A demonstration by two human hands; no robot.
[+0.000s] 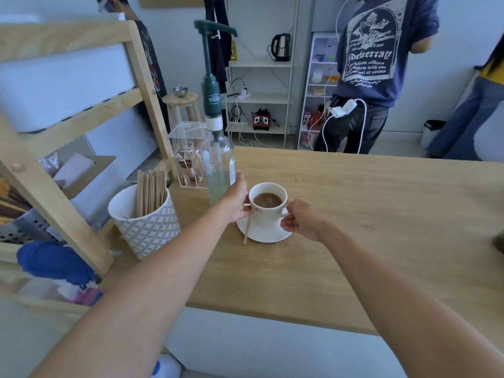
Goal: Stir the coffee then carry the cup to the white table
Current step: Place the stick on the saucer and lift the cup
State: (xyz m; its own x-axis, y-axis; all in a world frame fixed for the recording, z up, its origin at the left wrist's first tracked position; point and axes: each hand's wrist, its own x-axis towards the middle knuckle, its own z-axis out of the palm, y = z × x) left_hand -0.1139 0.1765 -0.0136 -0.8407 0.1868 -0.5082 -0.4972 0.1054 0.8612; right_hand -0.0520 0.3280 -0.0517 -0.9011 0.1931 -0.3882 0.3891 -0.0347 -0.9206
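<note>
A white cup [268,214] holding brown coffee [267,200] stands on a white saucer [268,236] on the wooden counter [354,214]. My left hand [236,199] wraps the cup's left side. On the right, my right hand [298,221] pinches the cup's handle. A wooden stir stick [247,229] leans on the saucer's left edge, its lower end resting on the counter. No white table is in view.
A clear pump bottle [219,162] stands just behind my left hand. A patterned pot of wooden stir sticks [147,219] sits to the left, beside a wooden shelf frame [68,170]. A person in a blue T-shirt [373,64] stands beyond the counter.
</note>
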